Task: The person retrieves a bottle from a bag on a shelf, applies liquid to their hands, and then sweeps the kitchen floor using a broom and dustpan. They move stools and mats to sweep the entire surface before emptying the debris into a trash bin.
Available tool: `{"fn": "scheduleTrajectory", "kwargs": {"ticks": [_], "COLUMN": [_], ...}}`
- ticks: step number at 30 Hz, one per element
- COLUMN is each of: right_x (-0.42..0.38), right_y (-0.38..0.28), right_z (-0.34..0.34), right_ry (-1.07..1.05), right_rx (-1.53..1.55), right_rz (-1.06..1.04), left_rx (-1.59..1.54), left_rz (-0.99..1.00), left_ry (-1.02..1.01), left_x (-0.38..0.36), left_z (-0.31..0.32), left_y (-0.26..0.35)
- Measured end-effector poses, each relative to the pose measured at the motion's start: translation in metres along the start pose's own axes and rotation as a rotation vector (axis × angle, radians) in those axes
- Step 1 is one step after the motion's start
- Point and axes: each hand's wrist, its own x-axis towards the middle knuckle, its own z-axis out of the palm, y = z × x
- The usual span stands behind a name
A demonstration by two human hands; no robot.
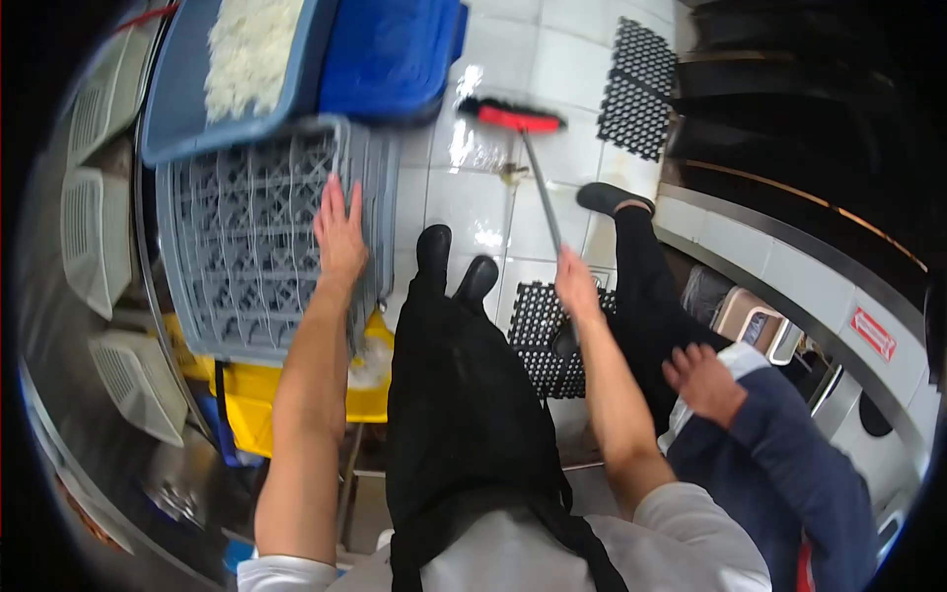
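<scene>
My left hand (340,234) reaches to the right edge of a grey plastic dish rack (258,237), its fingers stretched out and slightly apart over the rim. In my right hand (580,286) is the grey handle of a broom (515,116), with my fingers wrapped round it. The broom's red head with dark bristles rests on the wet white floor tiles (473,207), ahead of my black shoes. A small brownish bit of debris (513,175) lies on the tiles just behind the head.
A blue-grey tub (212,138) of white shreds and a blue lid (385,59) stand beyond the rack. Below it is a yellow bucket (258,409). Black perforated mats (639,89) lie on the floor. Close on my right stands another person (769,464), one leg extended near the broom.
</scene>
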Motion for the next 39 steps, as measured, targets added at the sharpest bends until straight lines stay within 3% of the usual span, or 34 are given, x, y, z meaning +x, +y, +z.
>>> {"fn": "scheduleTrajectory", "kwargs": {"ticks": [2,3,6,8,10,12,14,17,20,24,26,27,29,30,31,33,34,36,39], "right_x": [0.053,0.073,0.078,0.063,0.053,0.039,0.026,0.037,0.083,0.064,0.036,0.032,0.018,0.012,0.01,0.014,0.019,0.027,0.004], "right_y": [0.033,0.04,0.058,0.058,0.057,0.07,0.067,0.051,0.039,0.048,0.085,0.123,0.146,0.155,0.148,0.089,0.067,0.071,0.034], "right_z": [0.016,0.005,-0.057,-0.107,-0.147,-0.173,-0.182,-0.177,-0.191,-0.258,-0.279,-0.268,-0.22,-0.18,-0.136,-0.071,-0.043,0.028,0.007], "right_ry": [-0.09,-0.187,-0.315,-0.365,-0.367,-0.379,-0.386,-0.359,-0.482,-0.45,-0.354,-0.246,-0.23,-0.11,-0.084,0.032,0.099,0.144,0.1], "right_rx": [-0.069,-0.389,-0.606,-0.758,-0.797,-0.754,-0.732,-0.815,-0.937,-0.896,-0.632,-0.49,-0.359,-0.375,-0.028,0.823,1.022,0.762,1.13], "right_rz": [-0.079,-0.103,-0.113,-0.003,0.05,-0.055,-0.047,-0.212,-0.022,-0.025,-0.021,-0.141,0.056,-0.035,0.169,0.778,0.951,0.681,0.84], "left_rx": [0.008,0.009,0.023,0.032,0.041,0.04,0.056,0.119,0.07,0.143,0.137,0.132,0.114,0.089,0.089,0.103,0.116,0.108,0.167], "left_rz": [-0.017,-0.011,-0.023,-0.058,-0.048,-0.044,-0.046,-0.075,-0.092,-0.085,-0.04,-0.026,-0.011,-0.025,-0.001,-0.039,-0.013,-0.046,-0.028], "left_ry": [-0.005,0.031,0.06,0.039,0.03,0.044,0.038,-0.03,-0.115,-0.11,-0.107,-0.101,-0.128,-0.163,-0.152,-0.213,-0.215,-0.249,-0.298], "left_x": [0.0,-0.001,-0.005,-0.004,-0.004,0.0,-0.005,0.0,0.001,0.005,0.003,0.005,0.004,0.006,0.008,0.01,0.01,0.013,0.015], "left_z": [0.007,0.014,0.021,0.021,0.021,0.019,0.018,0.015,0.01,0.014,0.011,0.007,-0.005,-0.008,-0.009,-0.006,-0.008,-0.014,0.005], "left_y": [-0.006,-0.01,-0.016,-0.008,-0.007,-0.003,0.0,0.003,0.006,0.008,0.009,0.01,0.014,0.019,0.021,0.017,0.018,0.025,0.011]}}
